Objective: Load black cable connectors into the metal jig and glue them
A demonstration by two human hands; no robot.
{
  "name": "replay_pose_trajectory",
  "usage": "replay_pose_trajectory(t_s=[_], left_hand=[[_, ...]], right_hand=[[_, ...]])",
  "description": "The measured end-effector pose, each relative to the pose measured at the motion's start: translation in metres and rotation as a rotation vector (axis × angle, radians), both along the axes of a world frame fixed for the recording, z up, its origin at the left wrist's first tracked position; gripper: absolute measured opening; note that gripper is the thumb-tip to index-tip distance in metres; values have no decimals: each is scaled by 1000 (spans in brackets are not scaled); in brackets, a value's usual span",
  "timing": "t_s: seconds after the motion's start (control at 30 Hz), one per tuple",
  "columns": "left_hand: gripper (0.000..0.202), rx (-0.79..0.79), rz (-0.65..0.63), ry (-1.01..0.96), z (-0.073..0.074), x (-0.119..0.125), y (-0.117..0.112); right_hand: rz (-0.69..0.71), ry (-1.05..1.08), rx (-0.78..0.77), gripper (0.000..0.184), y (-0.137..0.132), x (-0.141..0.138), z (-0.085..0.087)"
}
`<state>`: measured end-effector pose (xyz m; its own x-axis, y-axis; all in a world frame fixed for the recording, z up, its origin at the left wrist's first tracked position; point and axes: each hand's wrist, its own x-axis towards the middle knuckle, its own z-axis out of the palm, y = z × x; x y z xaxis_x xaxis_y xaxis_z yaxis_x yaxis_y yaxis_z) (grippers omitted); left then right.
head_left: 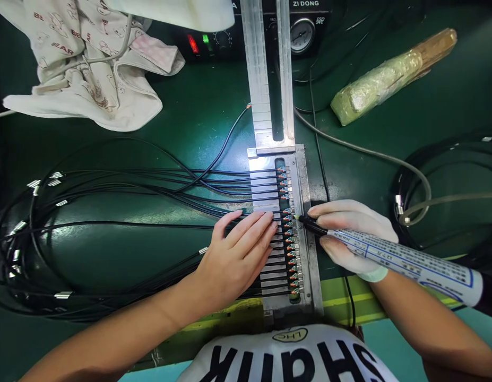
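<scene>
My right hand [357, 233], in a white glove, grips a thick marker pen [405, 260] with a white printed barrel and black ends. The pen's tip is at a connector end in the row along the metal fixture [309, 265]; whether it touches cannot be made out. Bare, my left hand [238, 254] lies with fingers stretched over several black cables [158, 225] on the fixture's left side. Small connectors with orange and blue wires [291, 253] sit in the fixture's slots at the cable ends. My left fingers cover some of the cables.
Coiled black cables [15, 254] with silvery tags lie at left, another coil [397, 185] at right. A printed cloth [98, 90] is at upper left. Behind stand a black device with a gauge [302, 35] and slotted metal rails [259, 79]. A wrapped bundle [381, 82] lies upper right.
</scene>
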<state>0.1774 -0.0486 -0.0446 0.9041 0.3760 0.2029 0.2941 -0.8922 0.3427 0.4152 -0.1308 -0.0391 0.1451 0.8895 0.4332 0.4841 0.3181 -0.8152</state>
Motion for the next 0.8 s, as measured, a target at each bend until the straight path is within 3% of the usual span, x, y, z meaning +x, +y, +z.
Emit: replay_pose_trajectory(t_s=[0.27, 0.5, 0.8], left_hand=[[38, 9, 2, -32, -2, 1, -1], [41, 50, -63, -30, -6, -4, -3], [40, 42, -58, -40, -5, -4, -3]], right_hand=[[66, -82, 107, 21, -6, 6, 8], [55, -67, 10, 21, -6, 1, 6], [29, -40, -9, 25, -5, 1, 6]])
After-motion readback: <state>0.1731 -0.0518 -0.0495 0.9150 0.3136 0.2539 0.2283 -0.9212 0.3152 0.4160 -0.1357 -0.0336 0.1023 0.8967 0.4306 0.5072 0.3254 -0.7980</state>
